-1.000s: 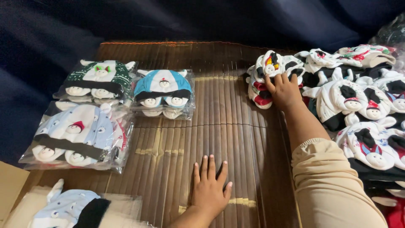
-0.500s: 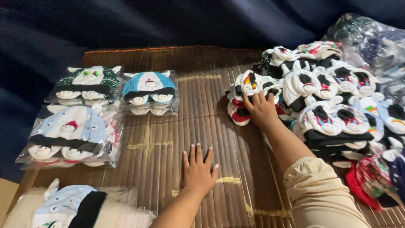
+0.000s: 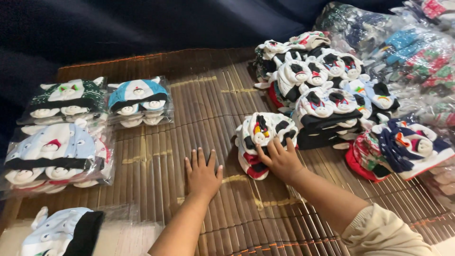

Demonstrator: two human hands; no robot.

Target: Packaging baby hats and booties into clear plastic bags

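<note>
L hand (image 3: 203, 173) flat, fingers spread; R hand (image 3: 280, 160) palm-down, fingers curled.

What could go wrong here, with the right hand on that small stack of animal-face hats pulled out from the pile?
The small stack of hats is loose and unbagged; the right hand grips only its near edge, so the layers may slide apart. The big pile of hats beside it leans unevenly and could spill onto the mat. The left hand lies flat on the mat, steadying nothing.
</note>
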